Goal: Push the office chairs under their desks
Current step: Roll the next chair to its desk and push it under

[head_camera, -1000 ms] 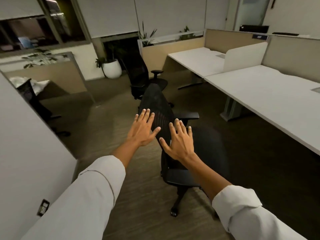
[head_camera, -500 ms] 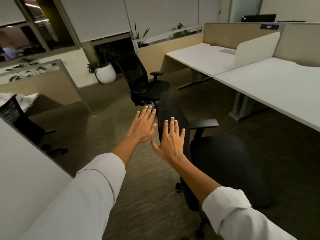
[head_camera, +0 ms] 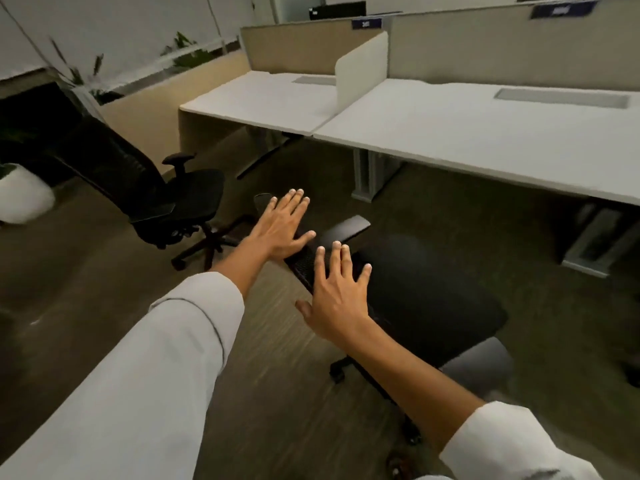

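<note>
My left hand (head_camera: 282, 230) is flat, fingers spread, palm down on the top edge of the near chair's backrest (head_camera: 304, 263), holding nothing. Far to its left, a white plant pot (head_camera: 24, 195) sits on the floor, blurred. Just left of that hand, well apart from it, is the second black office chair (head_camera: 162, 188), out in the open on the carpet, its seat turned toward the far desk (head_camera: 263, 102), not tucked under. My left sleeve (head_camera: 138, 368) is white and runs up from the bottom left.

My right hand (head_camera: 337, 299) is beside the left, also flat and spread, pressing on the same backrest, gripping nothing. Whether the palm is fully in contact I cannot tell. Right of this hand is the near chair's black seat (head_camera: 433, 306), with one armrest (head_camera: 344, 226) just ahead of my fingertips and the other armrest (head_camera: 478, 363) to the lower right. This chair stands on the carpet in front of the near desk (head_camera: 485, 140), still clear of its edge. A white divider (head_camera: 362, 69) stands between the two desks, beige partitions (head_camera: 502, 50) behind. My right sleeve (head_camera: 512, 445) sits at the bottom right.
</note>
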